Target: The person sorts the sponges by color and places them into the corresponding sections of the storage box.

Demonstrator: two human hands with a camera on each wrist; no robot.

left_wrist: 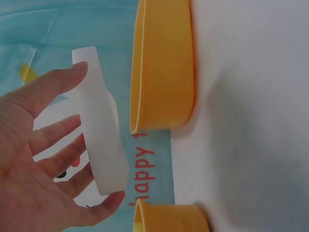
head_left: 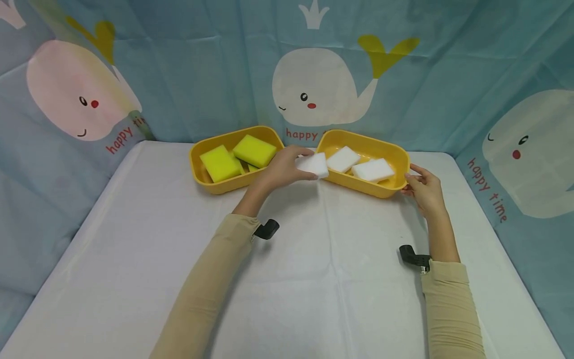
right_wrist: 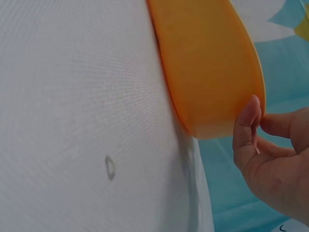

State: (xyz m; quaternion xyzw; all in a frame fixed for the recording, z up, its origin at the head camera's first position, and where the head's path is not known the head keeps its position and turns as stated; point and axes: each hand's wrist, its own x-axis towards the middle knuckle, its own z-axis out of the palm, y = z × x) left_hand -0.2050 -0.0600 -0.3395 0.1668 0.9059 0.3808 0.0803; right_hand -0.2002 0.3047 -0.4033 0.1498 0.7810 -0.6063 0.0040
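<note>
My left hand (head_left: 287, 168) grips a white sponge (head_left: 314, 165) by its ends, between thumb and fingers, in the gap between two yellow trays. In the left wrist view the block-shaped white sponge (left_wrist: 100, 125) stands clear of the tray walls. My right hand (head_left: 426, 192) pinches the right end of the right-hand yellow tray (head_left: 358, 186), thumb and fingers at its rim. Inside that tray lie more white sponges (head_left: 373, 170). The left-hand yellow tray (head_left: 224, 186) holds several yellow-green sponges (head_left: 254, 150), partly stacked.
Both trays stand near the back edge of a table with a white cloth (head_left: 305, 289). Behind them hangs a blue curtain (head_left: 197, 75) printed with whales. Small black wrist cameras (head_left: 267, 229) sit at both sleeves.
</note>
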